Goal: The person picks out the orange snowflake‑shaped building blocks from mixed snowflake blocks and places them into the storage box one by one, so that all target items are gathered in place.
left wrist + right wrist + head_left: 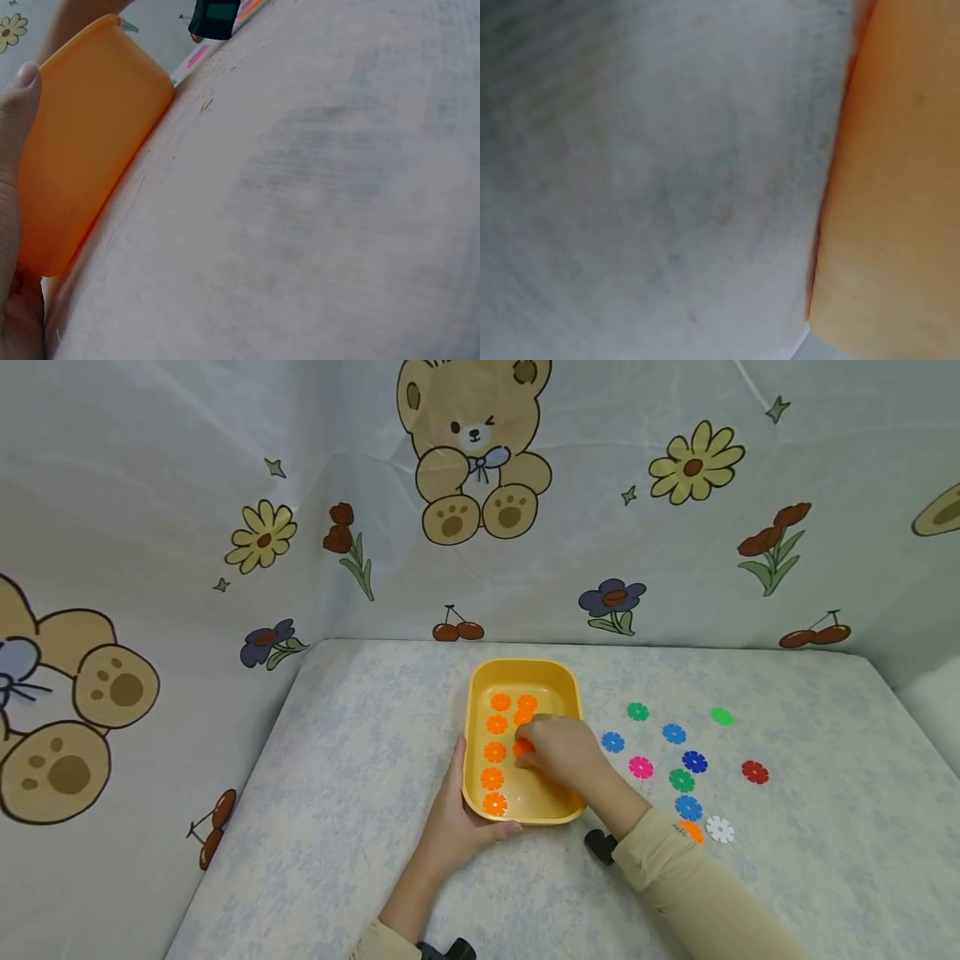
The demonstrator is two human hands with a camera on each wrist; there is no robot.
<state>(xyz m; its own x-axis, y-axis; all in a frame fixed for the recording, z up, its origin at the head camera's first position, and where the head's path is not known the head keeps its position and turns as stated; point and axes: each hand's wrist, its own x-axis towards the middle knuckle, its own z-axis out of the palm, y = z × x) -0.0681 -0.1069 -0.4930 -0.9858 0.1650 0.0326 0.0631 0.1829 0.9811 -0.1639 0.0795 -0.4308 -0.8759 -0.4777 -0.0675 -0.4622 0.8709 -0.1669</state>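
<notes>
A yellow plastic tray (558,806) stands on the table with several orange slotted plastic discs (494,752) laid flat inside, one column on the left and a shorter one beside it. My left hand (459,827) holds the tray's near left corner, fingers along the left side and thumb on the front; the left wrist view shows the thumb (16,112) against the tray wall (94,142). Inside the tray, my right hand (562,747) pinches an orange disc at the second column, partly hidden by its fingers. Only the tray's side (900,195) and tabletop appear in the right wrist view.
Right of the tray lie several loose discs, among them a pink disc (641,767), a red disc (755,772), a white disc (720,829) and an orange disc (691,832) close to the right sleeve (675,868). A bear-print cloth (585,410) hangs behind the table.
</notes>
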